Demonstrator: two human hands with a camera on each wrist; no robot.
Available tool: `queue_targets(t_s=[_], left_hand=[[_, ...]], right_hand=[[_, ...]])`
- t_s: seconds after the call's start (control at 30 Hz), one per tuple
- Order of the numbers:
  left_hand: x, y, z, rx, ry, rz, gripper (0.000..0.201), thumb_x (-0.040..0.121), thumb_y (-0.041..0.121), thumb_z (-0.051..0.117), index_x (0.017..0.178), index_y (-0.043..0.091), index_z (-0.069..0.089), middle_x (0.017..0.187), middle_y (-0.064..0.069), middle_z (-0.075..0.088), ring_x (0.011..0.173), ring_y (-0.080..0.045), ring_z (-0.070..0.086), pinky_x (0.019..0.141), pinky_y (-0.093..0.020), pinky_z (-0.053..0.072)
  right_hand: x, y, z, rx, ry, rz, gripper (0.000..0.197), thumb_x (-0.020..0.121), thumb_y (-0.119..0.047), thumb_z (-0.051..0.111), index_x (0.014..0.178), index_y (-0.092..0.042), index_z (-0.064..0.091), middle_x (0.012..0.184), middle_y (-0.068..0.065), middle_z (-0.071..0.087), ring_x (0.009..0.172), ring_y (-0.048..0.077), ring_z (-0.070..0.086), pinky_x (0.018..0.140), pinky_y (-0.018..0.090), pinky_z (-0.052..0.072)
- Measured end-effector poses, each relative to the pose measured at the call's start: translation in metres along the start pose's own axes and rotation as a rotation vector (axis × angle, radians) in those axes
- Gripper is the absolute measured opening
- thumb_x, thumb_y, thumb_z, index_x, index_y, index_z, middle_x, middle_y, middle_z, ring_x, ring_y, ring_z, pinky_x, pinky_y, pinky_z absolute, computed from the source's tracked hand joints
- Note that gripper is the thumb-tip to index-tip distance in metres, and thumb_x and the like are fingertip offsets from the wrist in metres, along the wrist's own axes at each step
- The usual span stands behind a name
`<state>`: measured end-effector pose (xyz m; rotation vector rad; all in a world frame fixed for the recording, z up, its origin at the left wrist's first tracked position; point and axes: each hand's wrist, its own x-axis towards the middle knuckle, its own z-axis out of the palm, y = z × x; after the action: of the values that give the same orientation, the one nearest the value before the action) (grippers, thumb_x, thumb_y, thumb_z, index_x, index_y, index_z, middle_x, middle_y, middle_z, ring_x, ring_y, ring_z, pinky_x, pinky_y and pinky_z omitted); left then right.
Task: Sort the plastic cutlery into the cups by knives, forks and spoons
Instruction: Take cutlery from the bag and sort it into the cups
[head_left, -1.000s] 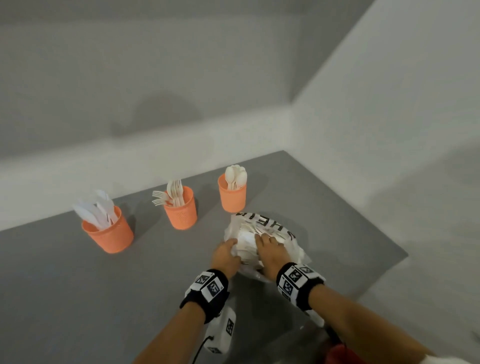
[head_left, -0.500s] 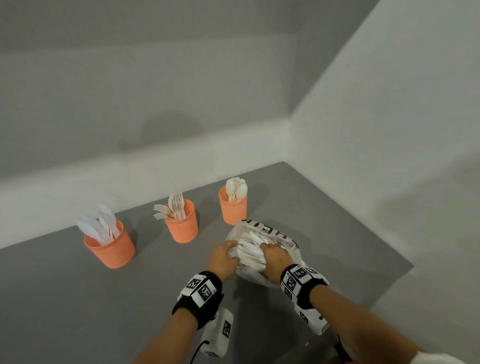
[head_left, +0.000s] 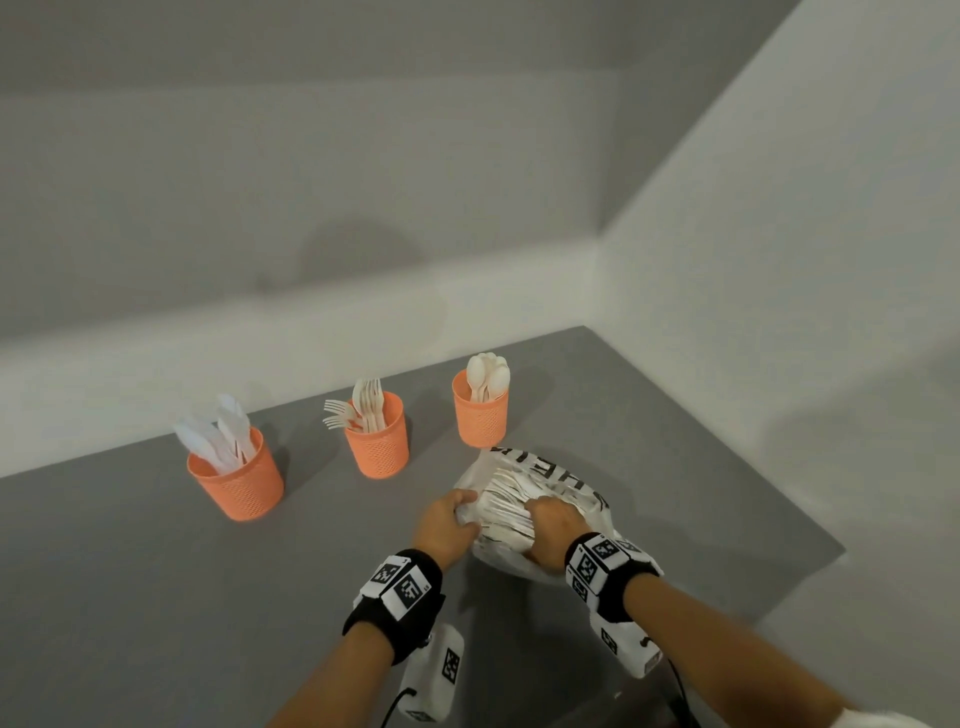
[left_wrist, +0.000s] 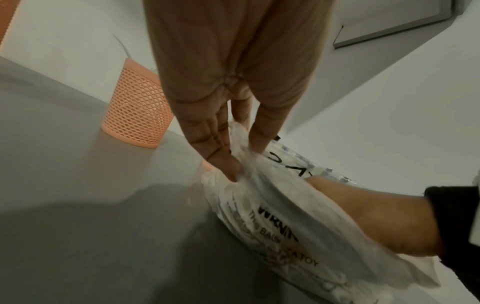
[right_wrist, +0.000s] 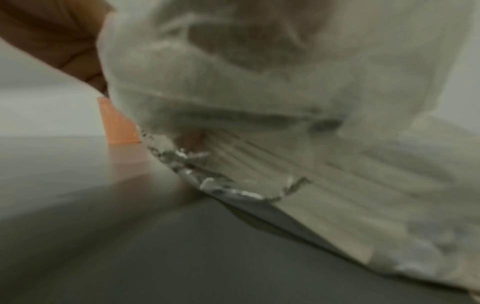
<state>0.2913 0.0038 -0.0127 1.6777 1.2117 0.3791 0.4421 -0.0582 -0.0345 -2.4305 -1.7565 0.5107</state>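
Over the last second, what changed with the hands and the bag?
Little changed. The right hand went deeper into the bag, onto the cutlery bundle; the left hand keeps pinching the bag's edge. The bag stayed on the table, and the three cups are unmoved.

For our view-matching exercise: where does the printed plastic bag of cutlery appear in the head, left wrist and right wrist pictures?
Head: plastic bag lies right of centre, between both hands, near the spoon cup.
Left wrist: bag runs from centre to lower right, its edge pinched.
Right wrist: bag fills the upper right, blurred.
Shared landmark: an orange mesh cup beside the bag.
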Motion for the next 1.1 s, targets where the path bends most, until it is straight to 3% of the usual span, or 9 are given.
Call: queue_targets(t_s=[0.17,0.33,0.53,0.63,0.77,0.97,1.1], left_hand=[[0.0,-0.001,-0.003,0.006,0.004,0.015,0.046,0.081,-0.005,0.055,0.126,0.006,0.052,0.133,-0.014,0.052,0.118,-0.036,0.053,0.102,-0.047,0.043],[0.001,-0.002,-0.001,0.005,-0.01,0.004,0.045,0.082,-0.005,0.055,0.126,0.006,0.052,0.134,-0.014,0.05,0.117,-0.038,0.053,0.101,-0.047,0.043],[0.0,-0.004,0.002,0.018,-0.017,0.0,0.044,0.081,-0.003,0.054,0.124,0.007,0.053,0.13,-0.016,0.053,0.114,-0.039,0.055,0.1,-0.046,0.045],[0.0,-0.004,0.004,0.026,-0.018,0.014,0.043,0.082,-0.003,0.054,0.124,0.007,0.053,0.129,-0.016,0.055,0.113,-0.038,0.056,0.1,-0.045,0.045],[0.0,-0.004,0.005,0.037,-0.035,0.027,0.047,0.081,-0.007,0.052,0.126,0.006,0.051,0.131,-0.017,0.052,0.116,-0.035,0.054,0.1,-0.044,0.045],[-0.003,-0.005,0.0,0.049,-0.024,0.03,0.047,0.081,-0.004,0.055,0.127,0.006,0.051,0.134,-0.013,0.051,0.122,-0.029,0.049,0.104,-0.04,0.042],[-0.003,0.001,-0.006,0.001,-0.036,0.033,0.047,0.082,-0.004,0.053,0.127,0.008,0.051,0.135,-0.015,0.049,0.123,-0.031,0.049,0.104,-0.044,0.041]], right_hand=[[0.005,0.006,-0.012,0.078,-0.057,0.019,0.035,0.077,-0.036,0.069,0.101,-0.011,0.065,0.107,0.009,0.067,0.104,0.025,0.061,0.086,0.03,0.047],[0.002,0.005,-0.01,0.114,-0.084,0.006,0.039,0.079,-0.035,0.066,0.112,-0.014,0.063,0.114,0.008,0.065,0.108,0.024,0.058,0.096,0.033,0.045],[0.002,0.002,-0.008,0.03,-0.076,0.011,0.04,0.075,-0.029,0.071,0.11,-0.013,0.062,0.113,0.009,0.065,0.108,0.026,0.059,0.093,0.032,0.046],[-0.001,-0.003,-0.004,-0.026,-0.035,-0.012,0.033,0.078,-0.027,0.068,0.107,-0.012,0.062,0.112,0.009,0.064,0.107,0.027,0.059,0.091,0.034,0.046],[-0.005,-0.01,0.004,-0.055,0.009,0.016,0.04,0.08,-0.029,0.067,0.114,-0.01,0.056,0.117,0.01,0.06,0.11,0.028,0.056,0.094,0.036,0.045],[-0.009,-0.014,0.004,-0.144,-0.02,0.035,0.035,0.084,-0.024,0.062,0.113,-0.005,0.057,0.12,0.014,0.057,0.113,0.029,0.054,0.095,0.035,0.044],[-0.007,-0.01,-0.001,-0.069,0.007,0.046,0.031,0.084,-0.025,0.058,0.112,-0.011,0.06,0.118,0.01,0.062,0.111,0.026,0.056,0.095,0.032,0.043]])
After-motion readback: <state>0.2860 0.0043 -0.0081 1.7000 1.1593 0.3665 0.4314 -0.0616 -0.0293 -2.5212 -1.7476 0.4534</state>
